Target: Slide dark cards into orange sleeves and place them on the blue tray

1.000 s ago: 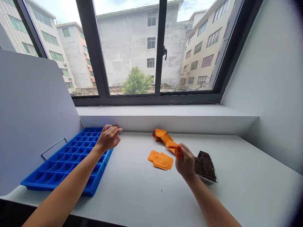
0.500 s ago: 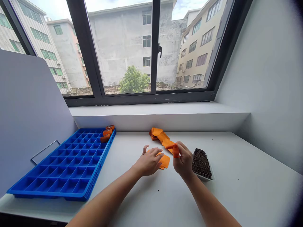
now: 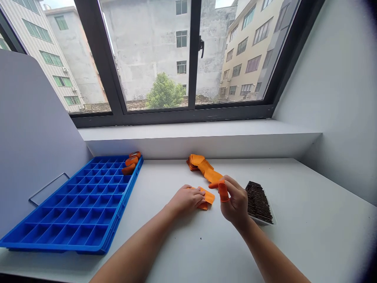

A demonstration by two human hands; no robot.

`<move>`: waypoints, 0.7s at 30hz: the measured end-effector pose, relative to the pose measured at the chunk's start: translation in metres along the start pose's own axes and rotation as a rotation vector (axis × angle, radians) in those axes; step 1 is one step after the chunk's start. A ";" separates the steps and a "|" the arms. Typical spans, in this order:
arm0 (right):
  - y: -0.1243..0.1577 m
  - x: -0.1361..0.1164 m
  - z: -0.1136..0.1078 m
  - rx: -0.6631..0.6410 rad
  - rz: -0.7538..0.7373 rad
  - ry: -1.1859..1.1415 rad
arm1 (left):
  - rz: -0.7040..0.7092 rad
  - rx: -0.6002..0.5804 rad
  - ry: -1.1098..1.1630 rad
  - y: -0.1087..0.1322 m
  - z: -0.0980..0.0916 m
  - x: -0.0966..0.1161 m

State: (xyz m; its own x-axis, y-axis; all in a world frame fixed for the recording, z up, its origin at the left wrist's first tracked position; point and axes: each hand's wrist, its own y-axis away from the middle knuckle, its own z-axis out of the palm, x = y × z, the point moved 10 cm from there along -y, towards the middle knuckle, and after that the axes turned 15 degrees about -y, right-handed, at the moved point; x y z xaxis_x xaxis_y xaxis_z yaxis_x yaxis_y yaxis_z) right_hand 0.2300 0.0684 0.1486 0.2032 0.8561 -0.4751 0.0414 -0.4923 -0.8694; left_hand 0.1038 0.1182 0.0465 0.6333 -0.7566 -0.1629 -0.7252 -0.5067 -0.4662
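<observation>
Flat orange pieces point(image 3: 209, 197) lie at the centre of the frame, partly under the fingers of our left hand point(image 3: 188, 198). This hand rests on them with the fingers bent together, but whether its grip pinches any piece, we cannot tell. Our right hand point(image 3: 235, 200), right of centre, wears orange covers point(image 3: 224, 192) on thumb and forefinger; its grip is narrow, and we cannot tell if something is held inside. Just behind it, an overlapping orange row point(image 3: 211, 174) runs toward the upper left. Near this hand, to the right, dark thin strips point(image 3: 259, 202) stand packed in a pale container point(image 3: 260, 223) on the white counter point(image 3: 229, 251). At left, we see a blue compartment tray point(image 3: 53, 248), with three orange-brown items point(image 3: 131, 161) at its upper right corner.
</observation>
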 end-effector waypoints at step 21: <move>0.017 0.036 0.058 -0.263 0.417 -0.236 | -0.384 0.336 0.288 0.046 -0.078 -0.037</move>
State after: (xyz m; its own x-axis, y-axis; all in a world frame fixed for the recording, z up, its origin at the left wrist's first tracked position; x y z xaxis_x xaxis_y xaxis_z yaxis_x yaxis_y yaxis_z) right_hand 0.1814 0.0995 0.1086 0.0309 0.5771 -0.8161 0.2534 -0.7943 -0.5521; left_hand 0.0255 0.0908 0.0984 0.7009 -0.6501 0.2936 -0.3025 -0.6436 -0.7030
